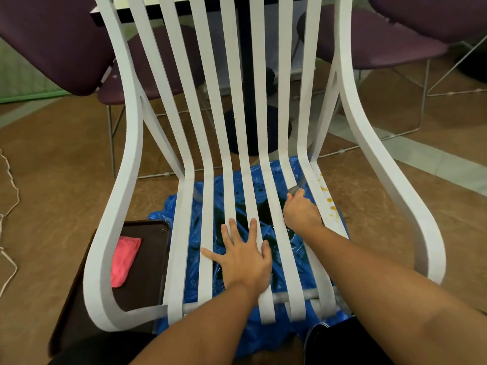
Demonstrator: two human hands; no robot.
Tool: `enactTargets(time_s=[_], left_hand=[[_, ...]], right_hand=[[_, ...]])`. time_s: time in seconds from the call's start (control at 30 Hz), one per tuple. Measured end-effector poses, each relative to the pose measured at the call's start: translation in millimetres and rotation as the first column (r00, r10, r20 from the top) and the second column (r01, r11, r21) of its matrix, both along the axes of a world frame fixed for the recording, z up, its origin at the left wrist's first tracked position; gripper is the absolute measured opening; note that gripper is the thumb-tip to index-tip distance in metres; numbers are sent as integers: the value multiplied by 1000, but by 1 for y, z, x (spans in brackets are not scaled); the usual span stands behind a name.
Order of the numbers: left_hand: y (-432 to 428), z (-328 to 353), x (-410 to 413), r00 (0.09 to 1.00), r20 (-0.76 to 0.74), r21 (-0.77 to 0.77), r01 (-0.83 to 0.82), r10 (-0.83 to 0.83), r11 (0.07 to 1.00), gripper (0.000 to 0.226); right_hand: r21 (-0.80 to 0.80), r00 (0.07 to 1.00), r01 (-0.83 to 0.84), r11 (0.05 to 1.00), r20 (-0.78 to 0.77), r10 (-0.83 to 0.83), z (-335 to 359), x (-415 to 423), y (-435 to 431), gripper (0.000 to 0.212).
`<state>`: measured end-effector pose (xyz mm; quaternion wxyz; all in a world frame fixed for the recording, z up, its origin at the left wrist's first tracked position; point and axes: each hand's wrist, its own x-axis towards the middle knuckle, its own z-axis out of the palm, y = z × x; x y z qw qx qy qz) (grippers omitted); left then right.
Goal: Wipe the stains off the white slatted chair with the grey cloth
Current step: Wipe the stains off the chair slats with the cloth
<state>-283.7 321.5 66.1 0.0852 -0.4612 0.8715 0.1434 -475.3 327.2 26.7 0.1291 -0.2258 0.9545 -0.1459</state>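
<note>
Seat of the white slatted chair [206, 272]: narrow gaps between the slats open onto the blue plastic sheet [258, 343] below. The left hand [243, 259] lies flat across the middle slats. The right hand [303, 210], gripping the grey cloth [293, 191], covers slats at right. The leftmost slats and the stained rightmost slat [326, 204] lie uncovered. The left armrest [131, 143] and right armrest [395, 180] close the sides.

the slatted chair [133, 143] is plain white, with orange-yellow stains [328, 200] spotted along the right edge of its seat and a bit of grey cloth [293, 190] just beside them. under the seat lies a glossy bright blue plastic sheet [263, 341], and a dark brown tray [147, 259] carries a pink cloth [123, 259]. the floor [52, 180] is mottled brown with a pale grey band [434, 159], and the far chairs [52, 43] are deep purple.
</note>
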Motion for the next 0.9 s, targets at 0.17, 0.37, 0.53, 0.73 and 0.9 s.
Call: enactTargets(time_s=[0.17,0.37,0.53,0.73,0.9], left_hand=[[1,1,0,1000,13,-13,-3,3,1000,61],[2,1,1,1000,6,-19,0,0,1000,60],[1,0,0,1000,6,-21,2,-1,1000,61],[0,-2,-1,1000,-10,-14,2,-2,1000,61],[0,-3,-1,1000,-3,-19,8,-8,1000,61]], right_hand=[[-24,1000,12,1000,1,-12,0,24,30,37],[-3,1000,13,1000,-24,-13,1,36,44,33],[7,999,25,1000,-35,-25,-4,31,38,34],[18,1000,20,1000,-24,-19,-6,15,18,37],[13,1000,7,1000,-22,-7,-4,-3,-2,41]])
